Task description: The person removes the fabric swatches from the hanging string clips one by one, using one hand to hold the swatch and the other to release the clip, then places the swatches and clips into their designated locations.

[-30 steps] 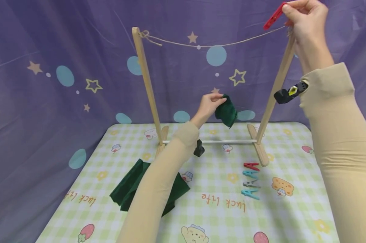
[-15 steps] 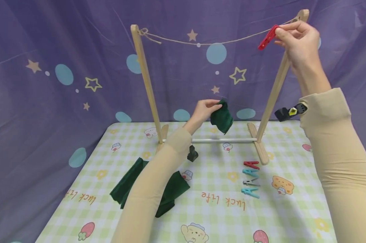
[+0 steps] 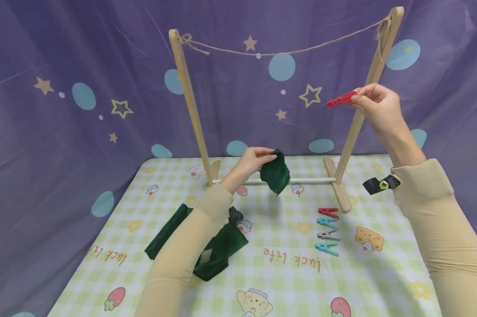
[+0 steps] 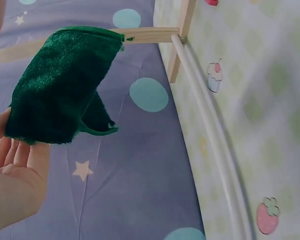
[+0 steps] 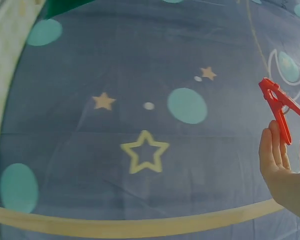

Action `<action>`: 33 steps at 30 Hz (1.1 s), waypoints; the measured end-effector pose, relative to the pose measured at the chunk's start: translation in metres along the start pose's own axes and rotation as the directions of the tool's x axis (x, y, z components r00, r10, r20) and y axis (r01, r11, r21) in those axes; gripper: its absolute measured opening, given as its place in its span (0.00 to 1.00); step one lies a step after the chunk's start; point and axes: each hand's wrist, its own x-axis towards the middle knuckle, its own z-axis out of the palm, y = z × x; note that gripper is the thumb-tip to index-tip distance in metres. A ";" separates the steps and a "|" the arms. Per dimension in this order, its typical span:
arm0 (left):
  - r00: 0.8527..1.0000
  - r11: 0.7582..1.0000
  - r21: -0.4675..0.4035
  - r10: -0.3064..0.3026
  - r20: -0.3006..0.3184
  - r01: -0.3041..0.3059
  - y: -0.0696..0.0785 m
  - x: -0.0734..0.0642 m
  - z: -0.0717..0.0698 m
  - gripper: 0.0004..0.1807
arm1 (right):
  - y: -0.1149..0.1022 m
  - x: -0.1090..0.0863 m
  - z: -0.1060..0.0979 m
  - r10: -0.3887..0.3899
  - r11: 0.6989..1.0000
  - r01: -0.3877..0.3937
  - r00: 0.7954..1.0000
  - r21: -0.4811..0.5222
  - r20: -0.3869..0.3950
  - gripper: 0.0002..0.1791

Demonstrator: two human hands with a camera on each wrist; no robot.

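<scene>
Between thumb and fingers my left hand [image 3: 253, 162] pinches a small dark green cloth [image 3: 276, 172] by its upper edge. The cloth hangs in front of the rack's white crossbar [image 3: 313, 180]; in the left wrist view its plush surface and a folded flap show. On the right, my right hand [image 3: 381, 105] pinches a red clothespin [image 3: 341, 100] by its handle ends, its tip pointing left. Both hands are below the twine line [image 3: 302, 51] strung between two wooden posts. A larger green cloth [image 3: 226, 246] lies on the table at left, partly hidden under my left forearm.
A row of clothespins lies on the table at right: a red one [image 3: 328, 213], a light blue one [image 3: 327, 222], a grey one [image 3: 327, 234] and another light blue one [image 3: 327, 248]. The right post's wooden foot [image 3: 339, 189] stands just behind them. A patterned curtain [image 3: 104, 66] hangs behind.
My right hand has come down from near the twine's right end with the red clothespin. My left hand has moved down and left, carrying the small green cloth.
</scene>
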 end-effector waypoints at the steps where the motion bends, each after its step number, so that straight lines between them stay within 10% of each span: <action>1: 1.000 1.000 0.004 -0.005 -0.003 0.005 -0.002 -0.003 -0.002 0.16 | 0.003 -0.005 -0.002 0.007 0.999 -0.006 1.000 -0.035 0.006 0.07; 13: 0.999 0.999 0.001 -0.037 -0.026 0.037 -0.027 -0.030 -0.012 0.16 | 0.038 -0.053 -0.024 0.094 0.917 -0.080 0.995 -0.391 0.016 0.10; 24: 0.996 0.996 -0.011 -0.090 0.014 0.090 -0.065 -0.052 -0.004 0.16 | 0.059 -0.095 -0.048 0.293 0.694 -0.166 0.954 -0.701 0.064 0.08; 33: 0.993 0.996 -0.011 -0.087 0.073 0.088 -0.085 -0.067 0.010 0.16 | 0.083 -0.114 -0.063 0.402 0.637 -0.229 0.913 -0.736 0.063 0.14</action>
